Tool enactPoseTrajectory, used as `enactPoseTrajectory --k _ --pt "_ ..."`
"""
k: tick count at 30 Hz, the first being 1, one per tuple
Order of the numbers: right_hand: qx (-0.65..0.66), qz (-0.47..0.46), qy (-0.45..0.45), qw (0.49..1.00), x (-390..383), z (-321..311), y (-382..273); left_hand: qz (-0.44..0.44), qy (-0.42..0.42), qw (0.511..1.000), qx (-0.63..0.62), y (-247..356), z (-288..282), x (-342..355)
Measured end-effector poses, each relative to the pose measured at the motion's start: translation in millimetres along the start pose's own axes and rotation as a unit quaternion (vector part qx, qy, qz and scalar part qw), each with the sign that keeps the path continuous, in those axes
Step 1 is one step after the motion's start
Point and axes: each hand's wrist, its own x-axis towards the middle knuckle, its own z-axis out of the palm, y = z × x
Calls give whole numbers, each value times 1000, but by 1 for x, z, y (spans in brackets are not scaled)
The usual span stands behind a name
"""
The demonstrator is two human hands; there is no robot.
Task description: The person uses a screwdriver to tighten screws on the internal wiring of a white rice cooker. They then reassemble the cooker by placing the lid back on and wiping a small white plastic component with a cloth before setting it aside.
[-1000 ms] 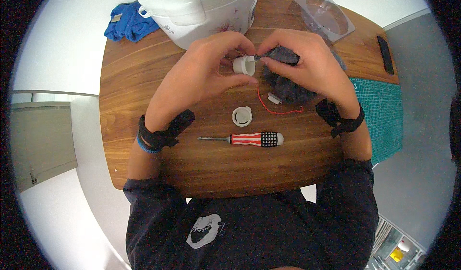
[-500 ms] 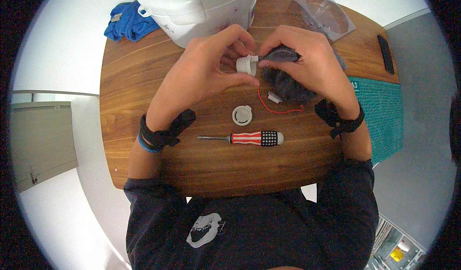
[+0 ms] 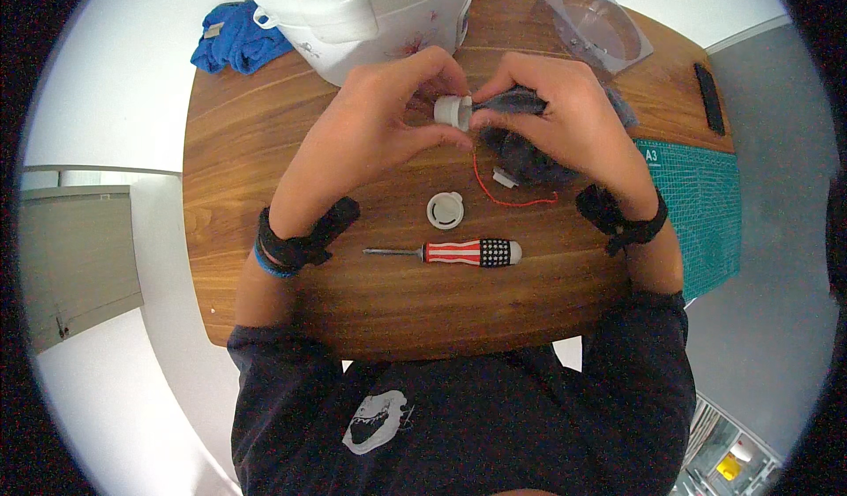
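Pinched between the thumb and fingers of my left hand [image 3: 384, 112] is a small white plastic cup [image 3: 450, 112], its open end facing right. My right hand [image 3: 565, 104] meets that rim with thumb and forefinger, gripping part of a dark grey fluffy cloth [image 3: 529, 156]. The rest of the cloth bunches on the table under the right palm. A thin red cord [image 3: 496, 200] curves below the hands, beside a small white piece [image 3: 505, 178]. Nearer to me lie a round white cap [image 3: 445, 210] and a screwdriver [image 3: 468, 253] with a striped, starred handle.
A large white lidded appliance [image 3: 371, 33] stands at the back of the wooden table [image 3: 397, 311]. Left of it is a blue cloth [image 3: 240, 42]. At the right are a clear plastic package [image 3: 595, 29], a black oblong object [image 3: 708, 99] and a green cutting mat [image 3: 697, 218].
My right thumb and forefinger have shifted slightly left, up against the cup's rim. The cup has turned a little in my left hand; things on the table have stayed put.
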Motion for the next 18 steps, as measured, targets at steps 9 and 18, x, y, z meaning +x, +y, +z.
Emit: enactPoseTrajectory --k 9,18 --pt "-41 0 35 999 1 -6 15 -24 38 999 -30 -12 4 0" --pt "-3 -75 40 996 4 -3 -1 -27 61 996 -65 -16 9 2"
